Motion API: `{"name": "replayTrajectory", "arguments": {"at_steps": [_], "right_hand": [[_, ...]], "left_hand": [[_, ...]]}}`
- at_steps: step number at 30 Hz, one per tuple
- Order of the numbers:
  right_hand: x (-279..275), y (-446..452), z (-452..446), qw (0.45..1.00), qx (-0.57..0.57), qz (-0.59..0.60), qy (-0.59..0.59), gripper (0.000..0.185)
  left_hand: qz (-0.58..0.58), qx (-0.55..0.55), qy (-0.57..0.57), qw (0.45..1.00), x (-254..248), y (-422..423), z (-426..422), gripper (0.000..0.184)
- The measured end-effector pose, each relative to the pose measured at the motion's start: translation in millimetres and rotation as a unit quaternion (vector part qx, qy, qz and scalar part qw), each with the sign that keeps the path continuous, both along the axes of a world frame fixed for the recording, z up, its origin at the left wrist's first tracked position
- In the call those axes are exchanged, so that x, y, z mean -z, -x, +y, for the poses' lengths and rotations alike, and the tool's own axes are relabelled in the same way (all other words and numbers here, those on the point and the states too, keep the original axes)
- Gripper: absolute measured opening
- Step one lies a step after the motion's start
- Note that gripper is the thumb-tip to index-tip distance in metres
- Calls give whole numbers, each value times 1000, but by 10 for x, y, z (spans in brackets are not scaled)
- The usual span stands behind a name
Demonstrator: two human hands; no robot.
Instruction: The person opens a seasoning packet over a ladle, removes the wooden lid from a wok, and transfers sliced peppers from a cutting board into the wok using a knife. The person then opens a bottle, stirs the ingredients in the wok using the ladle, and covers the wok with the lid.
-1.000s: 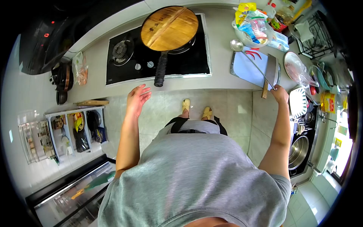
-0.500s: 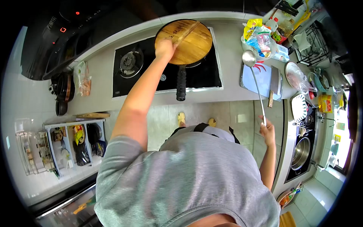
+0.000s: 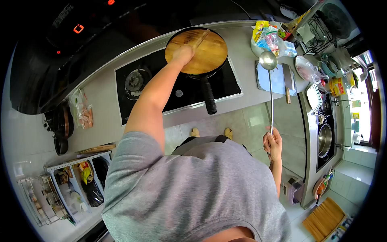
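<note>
My left hand (image 3: pixel 184 55) is closed on the bar handle of the round wooden lid (image 3: pixel 209 50). The lid lies on a black pan, whose wrapped handle (image 3: pixel 208 97) points toward me over the front edge of the black gas stove (image 3: pixel 181 86). My right hand (image 3: pixel 273 142) grips the lower end of a long metal ladle (image 3: pixel 271 92), held upright in view over the floor, its bowl in front of the blue cutting board (image 3: pixel 264 80). A cleaver (image 3: pixel 287 76) lies on the board's right side.
A bowl of packaged goods (image 3: pixel 258 46) stands behind the board. Plates and bowls (image 3: pixel 303 66) crowd the right corner, beside a sink with a steel pot (image 3: pixel 324 139). A plastic bag (image 3: pixel 81 109) sits left of the stove, above a shelf rack (image 3: pixel 76 181).
My left hand has reached from the counter's front edge to the lid handle and closed on it. My right hand has drawn the ladle off the board, toward me.
</note>
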State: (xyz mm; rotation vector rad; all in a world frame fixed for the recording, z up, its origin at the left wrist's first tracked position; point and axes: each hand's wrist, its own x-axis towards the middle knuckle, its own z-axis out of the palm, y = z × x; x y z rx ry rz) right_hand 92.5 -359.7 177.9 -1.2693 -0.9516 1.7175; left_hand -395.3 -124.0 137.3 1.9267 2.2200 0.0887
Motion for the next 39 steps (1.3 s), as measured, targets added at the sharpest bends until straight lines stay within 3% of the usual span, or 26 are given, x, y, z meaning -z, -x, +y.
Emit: {"name": "replayTrajectory", "arguments": {"at_steps": [3,4,7,9,11,13,15,19,23,25,27,29,32,33,34,35,37,39], "right_hand": [[-160,273,-40,997,-12,-66,-49,40],[-120,294,-12,991,-47,-96,-74,48],[-366,639,85,972,-94,-192,-97,47],[-469,784,256,952,-112,-260,-117,44],[-562,891,484,858,-163,-439,-210,38],[-857,1046,696,825,-195,-477,-230,35],[-1249,1232,836,755,-242,-562,-235,33],[-1742,1502,965,619,-314,-655,-297,30],[-1682,1786,963,575,-323,-666,-348,35],[-1410,2056,976,562,-318,-689,-330,36],[-946,2228,1124,587,-293,-676,-334,39],[-660,2285,1279,612,-277,-652,-353,41],[-778,2268,1265,643,-260,-650,-311,41],[-875,2135,1261,622,-254,-655,-345,42],[-1143,2120,1164,614,-253,-682,-305,40],[-1442,2138,1067,606,-252,-707,-264,39],[-1768,2037,986,553,-266,-728,-306,37],[-1898,2030,918,523,-253,-748,-321,37]], "left_hand": [[-42,-24,-41,998,-227,161,-245,33],[-50,-66,-101,991,-382,235,-443,33],[-78,-216,-207,951,-768,518,-1098,37],[-121,-197,-414,881,-421,1050,-1524,39],[-303,-304,-358,829,-498,1259,-2073,37],[-403,-332,-434,735,-55,1650,-2562,32],[-458,-377,-470,653,230,1886,-3065,31],[-454,-436,-524,574,534,2150,-4005,31],[-395,-485,-514,587,770,2478,-4657,31],[-114,-526,-377,754,924,2717,-4951,34],[-24,-522,-360,773,967,2783,-5045,36],[52,-565,-214,795,956,2904,-5044,39],[80,-580,-124,801,920,2991,-5005,41],[53,-584,-64,807,884,3002,-4980,42],[25,-582,-4,813,889,3020,-4901,44],[19,-567,-6,824,1030,3092,-4851,44],[52,-556,2,829,1401,3265,-4800,41],[35,-553,-5,833,1408,3186,-4654,37]]}}
